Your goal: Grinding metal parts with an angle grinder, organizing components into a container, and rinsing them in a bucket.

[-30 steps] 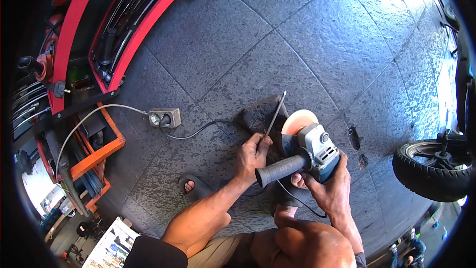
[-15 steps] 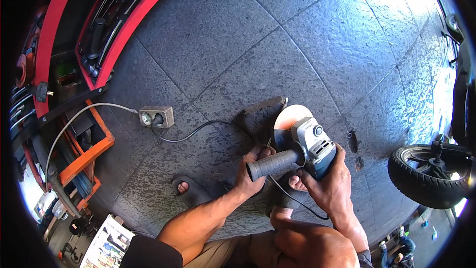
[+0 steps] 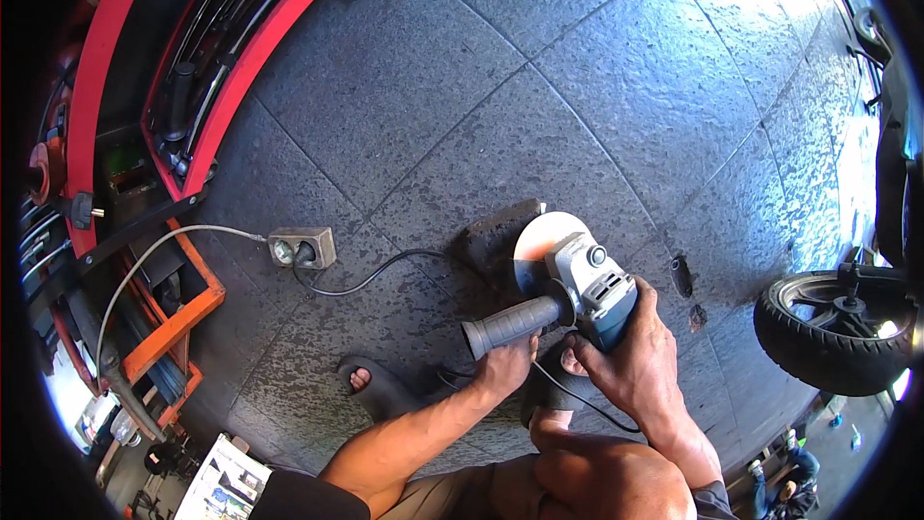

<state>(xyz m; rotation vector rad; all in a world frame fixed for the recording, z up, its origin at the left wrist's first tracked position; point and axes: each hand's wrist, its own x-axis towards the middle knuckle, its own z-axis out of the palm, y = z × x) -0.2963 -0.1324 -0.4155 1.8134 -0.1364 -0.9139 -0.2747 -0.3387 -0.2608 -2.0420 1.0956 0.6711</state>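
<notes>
My right hand [image 3: 637,356] is wrapped around the blue body of a grey-and-blue angle grinder [image 3: 589,274]. A round disc, pale with an orange part [image 3: 553,236], sits at the grinder's far end. The grinder's ribbed grey side handle [image 3: 517,325] sticks out to the left. My left hand [image 3: 507,369] is closed just below that handle, its fingers partly hidden. A small bit of something shows at its fingertips, too little to name. Behind the disc, a dark rough block [image 3: 496,236] lies on the floor, partly covered by the disc.
A black power cord [image 3: 385,265] runs from a socket box [image 3: 301,247] past the block; cord also loops near my sandalled foot [image 3: 558,390]. At left stand a red-edged tool drawer [image 3: 265,48] and an orange metal frame [image 3: 173,332]. A tyred wheel [image 3: 828,351] is at right.
My left hand has moved down and right, from beside the handle's left end to below the handle. The grinder has shifted slightly left in view, my right hand still around it.
</notes>
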